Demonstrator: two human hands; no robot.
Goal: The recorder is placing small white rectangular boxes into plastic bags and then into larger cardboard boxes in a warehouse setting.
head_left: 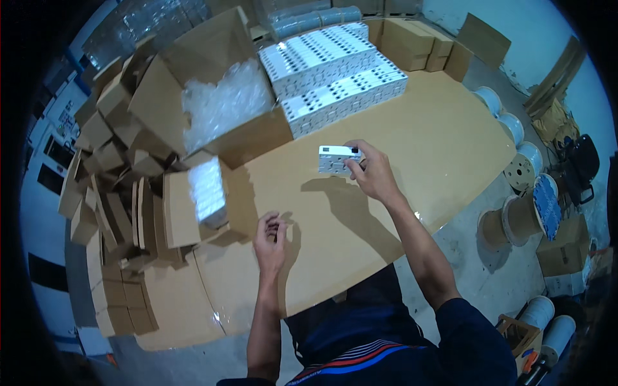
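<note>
White, small and flat, the box point(339, 159) sat pinched in the right hand point(373, 175) fingers above the table point(444, 128). Beyond the fingertips, finished white boxes point(335, 74) lay stacked; many flat cartons point(122, 212) remained. The left hand point(270, 241) curled loosely, empty.

We have a single view, worn on the head and looking steeply down and forward over the tan surface point(399, 122) from close above. Our own forearms enter from the lower edge, and our lap fills the bottom centre. The fisheye lens bends straight edges toward the rim, and a dark circular border rings the picture.
</note>
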